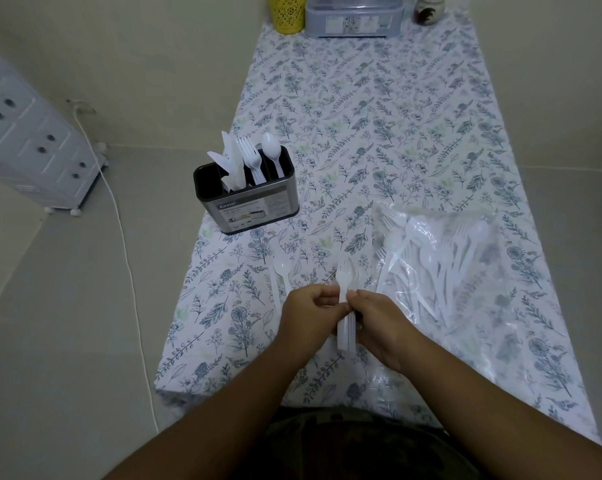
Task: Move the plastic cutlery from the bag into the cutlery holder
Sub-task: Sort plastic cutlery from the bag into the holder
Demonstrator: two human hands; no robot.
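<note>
white plastic spoons (345, 292) bunched, both hands gripping handles

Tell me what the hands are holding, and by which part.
Both the left hand and the right hand pinch a stacked bundle of white plastic spoons by the handles; the bowls stick out above the grip.

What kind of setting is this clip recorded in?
Probably a home room: a table under a floral tablecloth, a white plastic drawer unit on a tiled floor, and a cutlery holder.
</note>
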